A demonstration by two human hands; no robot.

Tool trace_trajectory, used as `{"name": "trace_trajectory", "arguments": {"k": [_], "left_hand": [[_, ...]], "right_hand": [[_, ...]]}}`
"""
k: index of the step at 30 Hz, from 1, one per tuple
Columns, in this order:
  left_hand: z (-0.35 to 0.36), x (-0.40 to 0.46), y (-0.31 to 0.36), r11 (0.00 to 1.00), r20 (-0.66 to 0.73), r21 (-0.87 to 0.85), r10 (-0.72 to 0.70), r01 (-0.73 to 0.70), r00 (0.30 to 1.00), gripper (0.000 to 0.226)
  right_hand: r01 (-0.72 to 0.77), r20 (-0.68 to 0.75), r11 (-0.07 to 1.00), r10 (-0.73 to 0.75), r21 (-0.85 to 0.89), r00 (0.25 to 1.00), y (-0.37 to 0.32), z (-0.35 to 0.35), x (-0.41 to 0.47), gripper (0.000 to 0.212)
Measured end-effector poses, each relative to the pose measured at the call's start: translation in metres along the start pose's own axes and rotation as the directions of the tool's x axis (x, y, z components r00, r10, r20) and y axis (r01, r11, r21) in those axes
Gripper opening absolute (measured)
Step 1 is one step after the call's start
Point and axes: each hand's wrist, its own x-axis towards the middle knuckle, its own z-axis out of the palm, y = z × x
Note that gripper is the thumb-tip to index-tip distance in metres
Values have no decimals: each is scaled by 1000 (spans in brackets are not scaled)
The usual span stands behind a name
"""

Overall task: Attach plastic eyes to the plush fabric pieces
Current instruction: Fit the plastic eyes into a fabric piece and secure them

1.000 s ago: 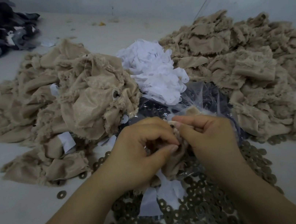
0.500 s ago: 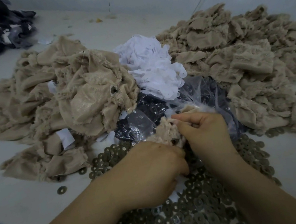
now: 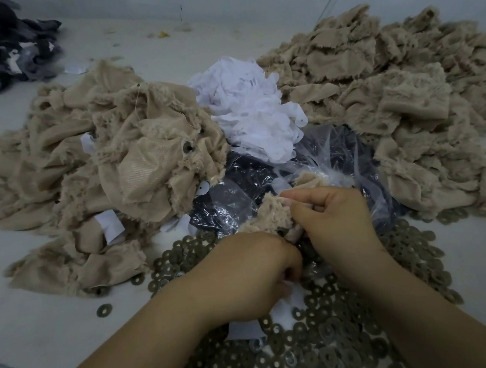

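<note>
A tan plush piece (image 3: 274, 215) is pinched in the right hand (image 3: 335, 220) above the washers (image 3: 322, 345) on the surface. The left hand (image 3: 249, 277) is curled among them, apparently picking one; seating it behind the eye is judged next.

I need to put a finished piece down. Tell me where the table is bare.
Bare table lies near-left, between the left tan plush heap and the round metal washers; also far-centre, beyond the white fabric scraps. Crowded: the centre around the clear plastic bag, and the right tan pile.
</note>
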Motion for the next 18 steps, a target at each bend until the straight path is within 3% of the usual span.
{"name": "trace_trajectory", "arguments": {"k": [4,9,12,18], "left_hand": [[-16,-5,-7,897,-33,-440,-72,50,997,13],[-22,-10,-8,664,-108,-746,-193,49,975,7],[-17,-11,-6,531,-177,-848,-269,-8,947,10],[-14,-7,0,484,-315,-870,-390,-98,866,14]], "right_hand": [[-40,11,999,40,12,999,1,-2,1,20],[-18,6,1000,18,13,1000,-2,-3,-1,19],[16,-14,999,-17,-34,1000,-2,-3,-1,17],[223,-27,953,-233,-205,972,-7,2,-8,20]]}}
